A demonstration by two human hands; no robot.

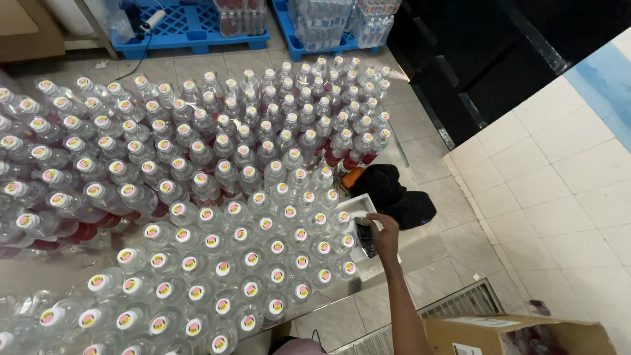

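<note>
Right hand (383, 231) grips a small dark object (365, 238) over a white tray (360, 205), just beside rows of capped clear bottles (263, 243) on the bench. Left hand out of view. Black cloth (394, 194) near.

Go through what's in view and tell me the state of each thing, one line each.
Clear plastic bottles with white caps: upright, capped, packed close together.
Right hand: closed on a small dark object at the bottles' edge.
Left hand: not in view.
Brown cardboard box: open at the top.
Black cloth: crumpled on the floor.
Blue plastic pallets: loaded with wrapped bottle packs.
</note>
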